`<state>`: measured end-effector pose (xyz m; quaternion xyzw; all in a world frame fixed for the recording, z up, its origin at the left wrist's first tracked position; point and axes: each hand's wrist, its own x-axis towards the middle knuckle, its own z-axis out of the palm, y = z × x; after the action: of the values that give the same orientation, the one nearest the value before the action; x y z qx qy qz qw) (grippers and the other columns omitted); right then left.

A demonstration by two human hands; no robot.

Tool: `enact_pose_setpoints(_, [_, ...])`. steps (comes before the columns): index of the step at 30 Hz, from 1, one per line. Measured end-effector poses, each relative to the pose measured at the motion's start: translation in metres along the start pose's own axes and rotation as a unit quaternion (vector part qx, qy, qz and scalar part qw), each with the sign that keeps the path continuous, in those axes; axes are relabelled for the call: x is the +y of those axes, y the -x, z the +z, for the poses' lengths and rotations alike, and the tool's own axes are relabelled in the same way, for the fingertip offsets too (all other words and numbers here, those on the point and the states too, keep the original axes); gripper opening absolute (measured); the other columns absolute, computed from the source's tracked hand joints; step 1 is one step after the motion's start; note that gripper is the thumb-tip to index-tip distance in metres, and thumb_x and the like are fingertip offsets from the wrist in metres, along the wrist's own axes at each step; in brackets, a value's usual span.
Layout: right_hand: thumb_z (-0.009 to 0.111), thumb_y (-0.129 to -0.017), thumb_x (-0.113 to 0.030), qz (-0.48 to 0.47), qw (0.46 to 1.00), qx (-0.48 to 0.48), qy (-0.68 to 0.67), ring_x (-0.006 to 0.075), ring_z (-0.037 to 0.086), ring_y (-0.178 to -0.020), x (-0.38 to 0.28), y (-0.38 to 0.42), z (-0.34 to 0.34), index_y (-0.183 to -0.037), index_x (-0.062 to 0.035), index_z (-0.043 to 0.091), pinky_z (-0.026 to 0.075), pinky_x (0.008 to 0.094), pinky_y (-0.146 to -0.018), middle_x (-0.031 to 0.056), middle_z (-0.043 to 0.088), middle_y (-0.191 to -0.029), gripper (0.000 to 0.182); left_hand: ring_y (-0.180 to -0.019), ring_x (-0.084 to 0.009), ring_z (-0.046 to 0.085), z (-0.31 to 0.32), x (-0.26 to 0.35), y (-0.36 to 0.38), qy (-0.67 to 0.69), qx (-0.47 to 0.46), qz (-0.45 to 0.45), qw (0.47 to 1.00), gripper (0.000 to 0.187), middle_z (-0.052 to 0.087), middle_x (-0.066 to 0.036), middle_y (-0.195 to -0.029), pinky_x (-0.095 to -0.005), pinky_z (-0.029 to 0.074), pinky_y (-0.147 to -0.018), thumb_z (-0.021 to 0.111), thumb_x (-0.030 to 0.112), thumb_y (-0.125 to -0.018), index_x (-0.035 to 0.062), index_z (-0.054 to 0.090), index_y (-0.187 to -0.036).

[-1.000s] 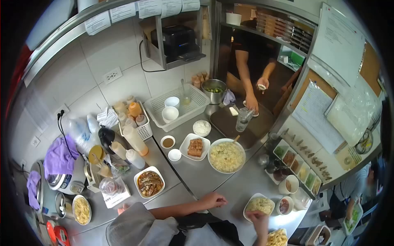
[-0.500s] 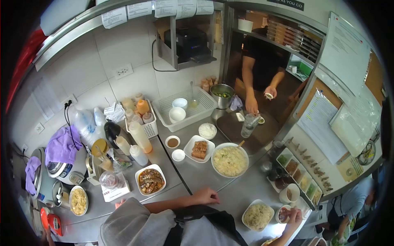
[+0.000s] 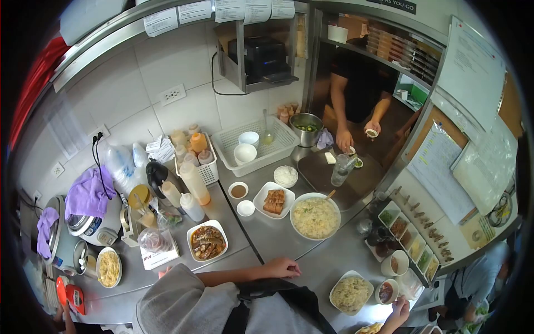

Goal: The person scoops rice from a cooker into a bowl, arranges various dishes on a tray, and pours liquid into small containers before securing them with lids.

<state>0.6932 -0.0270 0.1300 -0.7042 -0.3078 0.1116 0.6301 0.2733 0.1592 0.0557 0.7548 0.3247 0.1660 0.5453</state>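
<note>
My left hand (image 3: 283, 268) hovers over the counter's front, its fingers curled closed, with nothing visible in them. My right hand (image 3: 398, 312) is at the lower right with its fingertips pinched together; what they hold, if anything, I cannot make out. Just above those fingertips stands a small white bowl of reddish-brown food (image 3: 386, 291). To its left is a square bowl of fried rice (image 3: 351, 293). A white cup with brown contents (image 3: 394, 263) stands behind the small bowl. Farther forward are a large bowl of rice (image 3: 315, 217) and a dish of browned sliced meat (image 3: 274, 201).
A saucy meat dish (image 3: 207, 241) stands at left, near squeeze bottles (image 3: 193, 183). A white basket (image 3: 256, 142) with bowls sits at the back. Topping trays (image 3: 413, 236) line the right. Across the pass, a co-worker's hands (image 3: 345, 139) handle small dishes beside a glass (image 3: 340, 171).
My right hand has drawn back from over the small reddish-brown bowl toward me. My left hand stays nearly in place. The view has shifted slightly.
</note>
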Motion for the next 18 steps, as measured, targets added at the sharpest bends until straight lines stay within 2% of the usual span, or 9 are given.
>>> enact_pose_setpoints(5, [0.055, -0.098, -0.021, -0.032, 0.997, -0.009, 0.064, 0.0071, 0.050, -0.063, -0.037, 0.020, 0.043, -0.077, -0.0017, 0.058, 0.043, 0.0213, -0.064, 0.0006, 0.057, -0.068, 0.028, -0.069, -0.0129, 0.063, -0.027, 0.036, -0.003, 0.018, 0.016, -0.170, 0.985, 0.039, 0.066, -0.004, -0.072, -0.0284, 0.049, -0.067, 0.056, 0.040, -0.095, 0.0055, 0.069, -0.084])
enact_pose_setpoints(8, [0.058, -0.095, -0.015, 0.013, 0.989, -0.141, -0.041, 0.0080, 0.055, -0.070, -0.026, 0.025, 0.069, -0.083, 0.0000, 0.062, 0.045, 0.0224, -0.066, 0.0023, 0.062, -0.075, 0.020, -0.076, -0.0204, 0.064, -0.131, 0.056, -0.039, -0.076, 0.237, 0.007, 0.968, 0.035, 0.067, -0.009, -0.081, -0.0354, 0.051, -0.072, 0.040, 0.029, -0.101, 0.0049, 0.066, -0.097])
enact_pose_setpoints(9, [0.059, -0.094, -0.014, -0.075, 0.981, -0.160, 0.080, 0.0086, 0.055, -0.070, -0.055, 0.034, 0.081, -0.085, 0.0010, 0.064, 0.046, 0.0227, -0.066, 0.0035, 0.064, -0.077, 0.018, -0.082, -0.0279, 0.066, -0.179, 0.107, -0.039, -0.197, 0.323, -0.035, 0.925, 0.033, 0.068, -0.012, -0.083, -0.0399, 0.051, -0.076, 0.039, 0.026, -0.100, 0.0075, 0.066, -0.100])
enact_pose_setpoints(10, [0.060, -0.094, -0.013, -0.044, 0.982, -0.176, 0.056, 0.0089, 0.056, -0.070, -0.051, 0.038, 0.090, -0.086, 0.0010, 0.064, 0.046, 0.0229, -0.066, 0.0039, 0.064, -0.077, 0.017, -0.094, -0.0320, 0.065, -0.236, 0.084, -0.069, -0.227, 0.502, 0.124, 0.825, 0.026, 0.068, -0.014, -0.096, -0.0410, 0.050, -0.082, 0.043, 0.018, -0.098, 0.0099, 0.066, -0.105])
enact_pose_setpoints(11, [0.060, -0.093, -0.012, -0.015, 0.981, -0.189, 0.032, 0.0092, 0.058, -0.071, -0.044, 0.040, 0.102, -0.088, 0.0010, 0.065, 0.046, 0.0232, -0.066, 0.0043, 0.065, -0.078, 0.015, -0.105, -0.0335, 0.061, -0.281, 0.180, -0.052, -0.183, 0.483, -0.045, 0.855, 0.024, 0.064, -0.015, -0.110, -0.0393, 0.048, -0.089, 0.048, 0.009, -0.092, 0.0097, 0.065, -0.110])
enact_pose_setpoints(12, [0.061, -0.093, -0.012, -0.018, 0.977, -0.208, 0.035, 0.0097, 0.058, -0.070, -0.046, 0.044, 0.112, -0.089, 0.0007, 0.066, 0.047, 0.0236, -0.065, 0.0047, 0.065, -0.077, 0.014, -0.115, -0.0313, 0.056, -0.341, 0.195, -0.064, -0.323, 0.588, 0.327, 0.665, 0.029, 0.060, -0.014, -0.118, -0.0377, 0.046, -0.094, 0.055, 0.004, -0.087, 0.0105, 0.063, -0.114])
enact_pose_setpoints(13, [0.061, -0.092, -0.011, -0.021, 0.973, -0.226, 0.037, 0.0103, 0.059, -0.070, -0.049, 0.050, 0.123, -0.089, 0.0005, 0.066, 0.047, 0.0240, -0.065, 0.0051, 0.066, -0.077, 0.013, -0.118, -0.0323, 0.052, -0.376, 0.245, -0.059, -0.329, 0.605, 0.371, 0.623, 0.032, 0.060, -0.013, -0.118, -0.0399, 0.044, -0.097, 0.060, 0.006, -0.085, 0.0114, 0.063, -0.116])
enact_pose_setpoints(17, [0.064, -0.089, -0.011, -0.051, 0.945, -0.315, 0.074, 0.0131, 0.063, -0.068, -0.068, 0.085, 0.168, -0.090, -0.0002, 0.068, 0.049, 0.0264, -0.066, 0.0078, 0.067, -0.073, 0.012, -0.102, -0.0306, 0.057, -0.497, 0.313, -0.089, -0.446, 0.733, 0.234, 0.457, 0.037, 0.064, -0.014, -0.109, -0.0387, 0.046, -0.090, 0.064, 0.019, -0.086, 0.0248, 0.064, -0.122])
enact_pose_setpoints(18, [0.065, -0.088, -0.012, -0.035, 0.939, -0.335, 0.066, 0.0144, 0.065, -0.069, -0.077, 0.096, 0.178, -0.090, 0.0002, 0.068, 0.050, 0.0272, -0.067, 0.0092, 0.068, -0.073, 0.013, -0.094, -0.0281, 0.059, -0.503, 0.319, -0.090, -0.403, 0.715, 0.223, 0.526, 0.035, 0.065, -0.014, -0.102, -0.0372, 0.047, -0.084, 0.064, 0.020, -0.086, 0.0243, 0.065, -0.121])
